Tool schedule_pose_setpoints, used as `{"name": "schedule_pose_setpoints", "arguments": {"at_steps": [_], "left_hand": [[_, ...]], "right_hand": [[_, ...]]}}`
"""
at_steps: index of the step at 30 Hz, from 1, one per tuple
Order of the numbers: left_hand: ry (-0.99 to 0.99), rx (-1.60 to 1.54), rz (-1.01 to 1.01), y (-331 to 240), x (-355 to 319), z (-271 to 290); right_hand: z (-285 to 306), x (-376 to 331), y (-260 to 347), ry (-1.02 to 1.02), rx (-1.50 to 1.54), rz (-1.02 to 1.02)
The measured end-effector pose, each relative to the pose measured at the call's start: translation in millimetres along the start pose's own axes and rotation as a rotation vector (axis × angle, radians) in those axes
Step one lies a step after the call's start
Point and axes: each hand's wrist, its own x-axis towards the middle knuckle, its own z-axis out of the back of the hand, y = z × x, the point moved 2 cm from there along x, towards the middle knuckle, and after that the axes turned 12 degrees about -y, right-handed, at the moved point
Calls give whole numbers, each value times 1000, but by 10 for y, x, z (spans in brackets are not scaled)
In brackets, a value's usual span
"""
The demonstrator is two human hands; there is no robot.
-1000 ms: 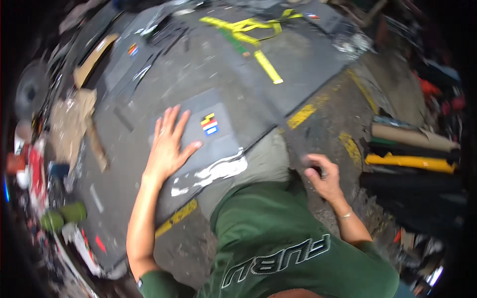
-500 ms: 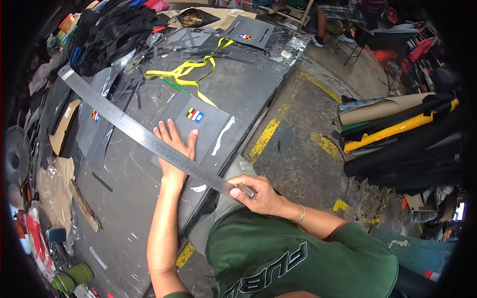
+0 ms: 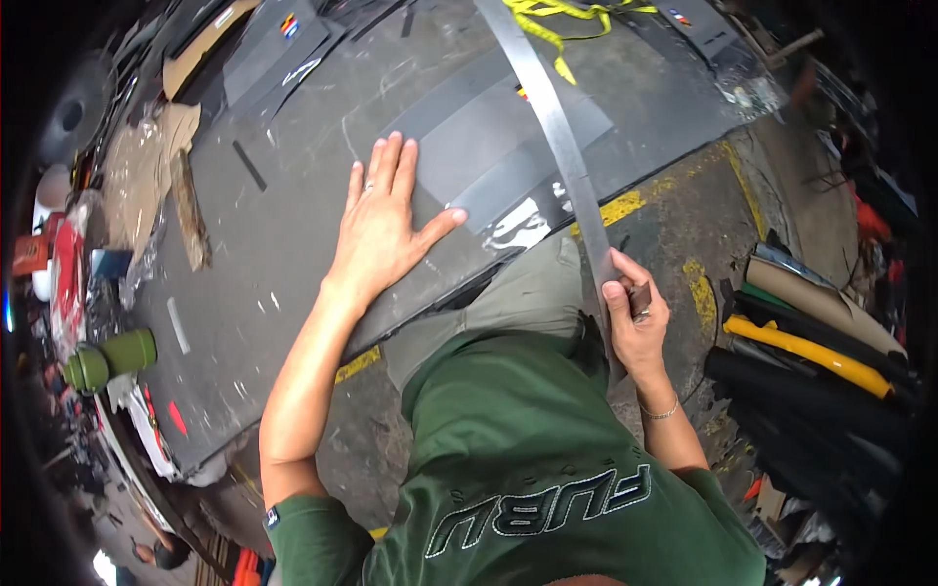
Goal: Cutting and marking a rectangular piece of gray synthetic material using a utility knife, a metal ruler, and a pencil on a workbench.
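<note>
A long steel ruler [image 3: 559,137] slants away from me over the right part of a grey sheet [image 3: 479,146] on the dark work table. My right hand [image 3: 637,327] grips the ruler near its close end, just past the table's edge. A small dark piece also shows in those fingers; its kind is unclear. To the left, my left hand [image 3: 386,220] lies flat with fingers apart beside the sheet's left edge, holding nothing. The ruler partly covers a small coloured patch on the sheet. Beyond it lies a yellow measuring tape [image 3: 565,70].
A second grey sheet [image 3: 278,68] and a rough wood piece [image 3: 189,210] lie on the table's left part. A green bottle [image 3: 127,354] is at the far left. Dark rolls with one yellow roll [image 3: 811,359] stand off to the right.
The ruler has swung rightward off my left forearm and now points away from me. My left hand has gone from the sheet's middle to its left edge. The whole view has turned.
</note>
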Motion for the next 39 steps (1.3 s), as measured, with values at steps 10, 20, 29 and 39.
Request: {"name": "schedule_pose_setpoints", "arguments": {"at_steps": [10, 20, 29, 39], "left_hand": [[-124, -283, 158, 332, -76, 82], [-84, 4, 9, 144, -32, -85], [-56, -2, 35, 156, -119, -43], [-337, -268, 213, 428, -120, 252]], "right_hand": [[16, -38, 194, 82, -74, 48], [-109, 158, 244, 37, -45, 64], [-198, 112, 267, 69, -4, 46], [-112, -201, 328, 319, -108, 4]]}}
